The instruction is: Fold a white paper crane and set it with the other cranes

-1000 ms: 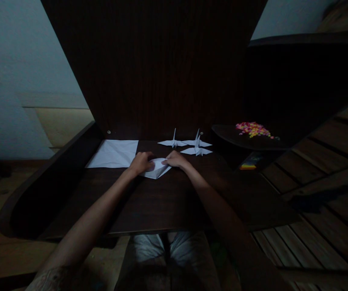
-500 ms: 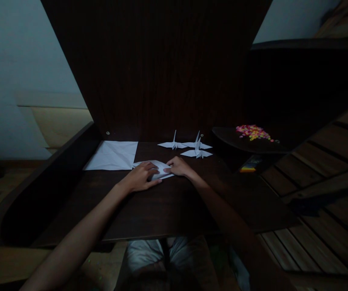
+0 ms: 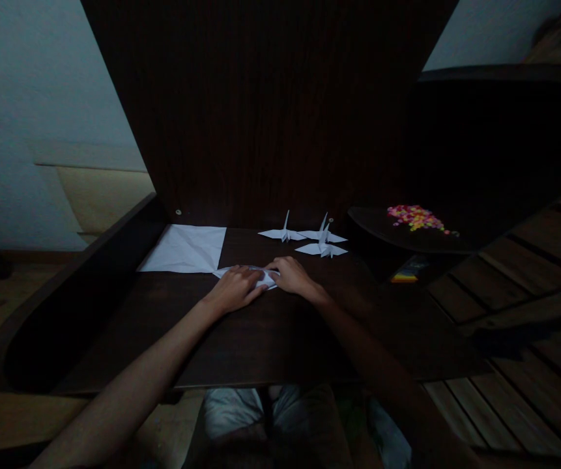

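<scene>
A partly folded sheet of white paper [image 3: 267,280] lies on the dark desk under both hands. My left hand [image 3: 238,286] rests on its left part, fingers laid over the paper and thumb stretched along the near edge. At the right end, my right hand [image 3: 290,275] pinches the paper with bent fingers. Much of the fold is hidden beneath the hands. Touching or nearly touching its left tip is a flat, creased white paper square [image 3: 185,248]. Three folded paper cranes [image 3: 322,249] stand behind and to the right of my hands.
A dark back panel [image 3: 270,117] rises behind the cranes. On the right, a small rounded shelf [image 3: 365,225] carries a heap of colourful small pieces [image 3: 417,217], with a colourful box [image 3: 404,277] below. A raised side board [image 3: 79,280] borders the desk's left.
The view has shifted slightly. My right hand now covers more of the paper's right end, and my left fingers have drawn closer together. Less of the folded paper shows.
</scene>
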Demonstrator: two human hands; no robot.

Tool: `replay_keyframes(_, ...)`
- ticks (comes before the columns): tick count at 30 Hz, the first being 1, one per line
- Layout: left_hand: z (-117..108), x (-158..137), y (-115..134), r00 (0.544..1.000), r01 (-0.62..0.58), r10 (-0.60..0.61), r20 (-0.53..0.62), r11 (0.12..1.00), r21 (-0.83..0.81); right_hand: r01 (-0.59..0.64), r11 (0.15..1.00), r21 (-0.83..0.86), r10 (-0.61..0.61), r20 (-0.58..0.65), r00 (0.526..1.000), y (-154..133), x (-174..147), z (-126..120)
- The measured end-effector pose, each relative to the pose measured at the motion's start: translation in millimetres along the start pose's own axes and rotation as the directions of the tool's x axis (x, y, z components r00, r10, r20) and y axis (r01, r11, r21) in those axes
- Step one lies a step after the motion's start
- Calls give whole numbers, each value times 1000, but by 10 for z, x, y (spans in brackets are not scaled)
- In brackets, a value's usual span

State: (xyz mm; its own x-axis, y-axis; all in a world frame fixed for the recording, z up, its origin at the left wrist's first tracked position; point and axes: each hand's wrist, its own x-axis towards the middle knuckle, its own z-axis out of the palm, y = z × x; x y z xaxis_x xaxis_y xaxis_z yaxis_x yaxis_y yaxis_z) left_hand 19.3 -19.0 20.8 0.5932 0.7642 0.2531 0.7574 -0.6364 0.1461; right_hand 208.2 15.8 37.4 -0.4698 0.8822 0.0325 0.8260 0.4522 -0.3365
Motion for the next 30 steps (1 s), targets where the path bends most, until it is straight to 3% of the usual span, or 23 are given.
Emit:
replay_keyframes(5,24,-2,40,998,67,-67,0,998,-1,-35,999,-36,34,-7,999,-26,-2,-4)
replay_keyframes(12,43,-2,49,999,33,-33,0,998,49,-96,992,-82,96,-1,995,-81,35,-6)
replay_keyframes(16,49,-4,69,997,82,-82,-7,993,82,-110,990,-90,109,-13,994,-139,74,-44)
replay_keyframes(23,24,3,103,987,158,-158,-11,987,16,-146,988,-47,146,-10,989,-199,125,-100)
replay_keyframes(30,64,2,76,986,160,-162,-45,986,-46,-165,984,-73,166,4,986,-215,146,-120)
